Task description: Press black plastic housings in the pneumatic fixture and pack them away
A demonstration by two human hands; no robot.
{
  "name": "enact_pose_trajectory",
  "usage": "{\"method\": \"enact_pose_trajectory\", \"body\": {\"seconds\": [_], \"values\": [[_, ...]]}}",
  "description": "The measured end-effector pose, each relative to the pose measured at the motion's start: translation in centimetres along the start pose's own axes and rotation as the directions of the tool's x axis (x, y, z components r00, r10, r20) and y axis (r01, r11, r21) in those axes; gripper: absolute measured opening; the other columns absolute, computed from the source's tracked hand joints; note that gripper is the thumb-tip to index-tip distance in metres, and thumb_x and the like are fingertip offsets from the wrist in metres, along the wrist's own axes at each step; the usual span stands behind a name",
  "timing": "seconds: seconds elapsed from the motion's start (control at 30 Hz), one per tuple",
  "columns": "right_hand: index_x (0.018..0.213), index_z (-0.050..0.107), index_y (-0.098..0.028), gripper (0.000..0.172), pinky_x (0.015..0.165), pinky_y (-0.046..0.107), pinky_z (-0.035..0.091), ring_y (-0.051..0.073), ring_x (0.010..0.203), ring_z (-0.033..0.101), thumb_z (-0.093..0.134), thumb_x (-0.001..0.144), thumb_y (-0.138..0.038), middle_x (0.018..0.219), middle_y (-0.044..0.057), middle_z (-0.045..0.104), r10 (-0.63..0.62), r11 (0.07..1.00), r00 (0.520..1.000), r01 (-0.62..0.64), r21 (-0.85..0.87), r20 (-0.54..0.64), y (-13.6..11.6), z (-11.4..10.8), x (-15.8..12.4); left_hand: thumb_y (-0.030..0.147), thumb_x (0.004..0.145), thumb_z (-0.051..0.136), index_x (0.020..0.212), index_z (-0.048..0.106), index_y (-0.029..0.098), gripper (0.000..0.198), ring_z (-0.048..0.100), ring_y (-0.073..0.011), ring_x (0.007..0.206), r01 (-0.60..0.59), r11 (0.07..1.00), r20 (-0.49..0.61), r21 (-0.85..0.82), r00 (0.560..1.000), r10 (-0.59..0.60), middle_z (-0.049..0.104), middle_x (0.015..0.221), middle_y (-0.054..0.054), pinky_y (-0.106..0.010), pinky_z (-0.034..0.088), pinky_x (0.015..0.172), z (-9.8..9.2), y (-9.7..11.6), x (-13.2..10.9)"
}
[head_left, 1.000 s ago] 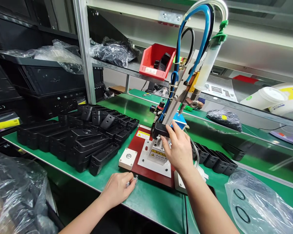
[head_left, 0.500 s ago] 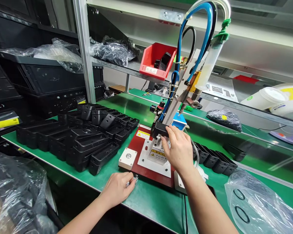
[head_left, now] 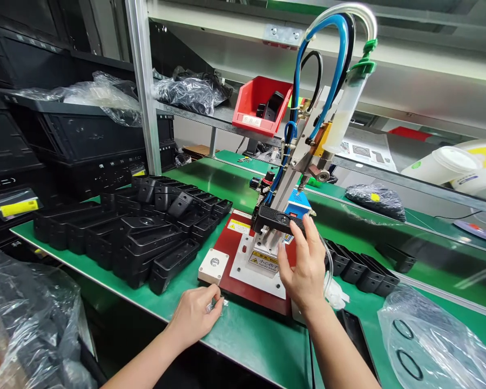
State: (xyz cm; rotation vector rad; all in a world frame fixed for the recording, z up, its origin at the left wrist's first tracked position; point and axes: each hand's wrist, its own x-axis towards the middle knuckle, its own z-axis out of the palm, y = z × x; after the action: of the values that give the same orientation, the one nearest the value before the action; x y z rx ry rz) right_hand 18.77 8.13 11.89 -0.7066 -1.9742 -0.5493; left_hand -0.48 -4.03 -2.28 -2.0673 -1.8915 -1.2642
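Observation:
A black rectangular plastic housing [head_left: 281,220] with a round recess lies across the metal fixture of a bench-top dispensing press [head_left: 303,143]. My right hand [head_left: 305,270] is at the housing's right end, fingers apart, with the index fingertip at or just over its edge. Whether it touches is unclear. My left hand [head_left: 196,313] rests at the bench's front edge, close to the white button box [head_left: 213,266]. Its thumb and index finger are pinched on something small and shiny that is mostly hidden. Above the fixture, the press carries a syringe [head_left: 348,105] of pale material.
Several black housings [head_left: 105,232] are piled on the left of the green bench, and another row [head_left: 360,268] stands on the right. A plastic bag with black rings [head_left: 409,364] lies front right. A red bin [head_left: 247,102] sits on the shelf.
My right hand has shifted to the right and spread its fingers, uncovering the housing's round recess. My left hand stays in nearly the same place, still pinched. The camera view has shifted slightly.

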Motion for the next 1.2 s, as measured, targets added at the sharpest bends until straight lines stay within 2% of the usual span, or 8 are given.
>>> {"method": "enact_pose_trajectory", "body": {"seconds": [0.17, 0.3, 0.37, 0.47, 0.73, 0.97, 1.1, 1.2], "values": [[0.14, 0.042, -0.021, 0.055, 0.104, 0.055, 0.042, 0.032, 0.135, 0.041, 0.058, 0.088, -0.018, 0.15, 0.017, 0.036, 0.125, 0.988, 0.991, -0.121, 0.098, -0.039, 0.2, -1.0, -3.8, 0.023, 0.09, 0.051, 0.089, 0.051, 0.019, 0.004, 0.043, -0.0068, 0.042, 0.042, 0.996, -0.141, -0.079, 0.989, -0.053, 0.038, 0.052, 0.009, -0.018, 0.037, 0.049, -0.1, -0.3, -0.1], [0.135, 0.047, -0.02, 0.046, 0.1, 0.053, 0.047, 0.032, 0.128, 0.05, 0.056, 0.09, -0.022, 0.142, 0.016, 0.048, 0.188, 0.977, 0.98, -0.193, 0.087, 0.063, 0.2, -2.2, -9.0, 0.032, 0.093, 0.05, 0.117, 0.049, 0.016, 0.029, 0.042, -0.0069, 0.041, 0.165, 0.979, -0.234, -0.12, 0.953, -0.19, 0.036, 0.051, 0.01, -0.016, 0.04, 0.05, -0.2, -0.7, 0.2], [0.132, 0.051, -0.019, 0.041, 0.095, 0.051, 0.05, 0.031, 0.121, 0.055, 0.054, 0.092, -0.026, 0.133, 0.015, 0.056, 0.187, 0.98, 0.972, -0.195, 0.046, 0.141, 0.4, -2.7, -11.5, 0.035, 0.094, 0.05, 0.127, 0.047, 0.016, 0.038, 0.043, -0.007, 0.041, 0.163, 0.985, -0.223, -0.062, 0.96, -0.173, 0.04, 0.051, 0.01, -0.016, 0.04, 0.05, -0.2, -0.7, 0.3], [0.129, 0.054, -0.02, 0.037, 0.092, 0.049, 0.053, 0.03, 0.116, 0.059, 0.052, 0.094, -0.028, 0.126, 0.013, 0.061, 0.145, 0.988, 0.96, -0.154, 0.019, 0.24, 0.7, -3.5, -13.9, 0.036, 0.095, 0.048, 0.129, 0.05, 0.019, 0.038, 0.046, -0.0071, 0.04, 0.102, 0.994, -0.2, 0.049, 0.976, -0.09, 0.049, 0.052, 0.008, -0.017, 0.039, 0.05, -0.1, -0.6, 0.3], [0.131, 0.051, -0.018, 0.04, 0.091, 0.045, 0.054, 0.029, 0.11, 0.061, 0.052, 0.093, -0.03, 0.123, 0.014, 0.061, 0.203, 0.979, 0.966, -0.2, -0.03, 0.163, 0.5, -4.3, -14.5, 0.04, 0.095, 0.048, 0.137, 0.044, 0.018, 0.048, 0.054, -0.0096, 0.042, 0.132, 0.976, -0.162, 0.173, 0.981, -0.104, 0.059, 0.054, 0.006, -0.02, 0.038, 0.049, -0.1, -0.7, 0.1], [0.122, 0.054, -0.017, 0.035, 0.087, 0.046, 0.051, 0.03, 0.106, 0.061, 0.05, 0.094, -0.037, 0.112, 0.014, 0.065, 0.195, 0.975, 0.967, -0.174, -0.134, 0.162, 0.7, -4.4, -14.7, 0.043, 0.088, 0.055, 0.128, 0.058, 0.021, 0.045, 0.056, -0.0143, 0.041, 0.123, 0.91, -0.148, 0.396, 0.987, -0.069, 0.057, 0.047, 0.004, -0.024, 0.03, 0.045, -0.8, -0.9, 0.9], [0.11, 0.056, -0.017, 0.028, 0.082, 0.046, 0.049, 0.032, 0.103, 0.062, 0.05, 0.093, -0.039, 0.096, 0.012, 0.068, 0.188, 0.969, 0.965, -0.15, -0.198, 0.185, 0.9, -4.3, -13.8, 0.043, 0.085, 0.059, 0.12, 0.063, 0.024, 0.041, 0.057, -0.0152, 0.04, 0.151, 0.901, -0.158, 0.406, 0.983, -0.093, 0.057, 0.044, 0.005, -0.024, 0.03, 0.045, -1.4, -0.4, 1.7], [0.104, 0.056, -0.018, 0.024, 0.08, 0.044, 0.049, 0.031, 0.101, 0.062, 0.049, 0.093, -0.038, 0.096, 0.013, 0.067, 0.184, 0.966, 0.967, -0.144, -0.215, 0.179, 0.9, -4.0, -13.7, 0.042, 0.087, 0.058, 0.121, 0.061, 0.023, 0.04, 0.055, -0.0134, 0.039, 0.149, 0.926, -0.151, 0.346, 0.983, -0.102, 0.055, 0.045, 0.006, -0.023, 0.032, 0.045, -1.4, -0.4, 1.6]]}}
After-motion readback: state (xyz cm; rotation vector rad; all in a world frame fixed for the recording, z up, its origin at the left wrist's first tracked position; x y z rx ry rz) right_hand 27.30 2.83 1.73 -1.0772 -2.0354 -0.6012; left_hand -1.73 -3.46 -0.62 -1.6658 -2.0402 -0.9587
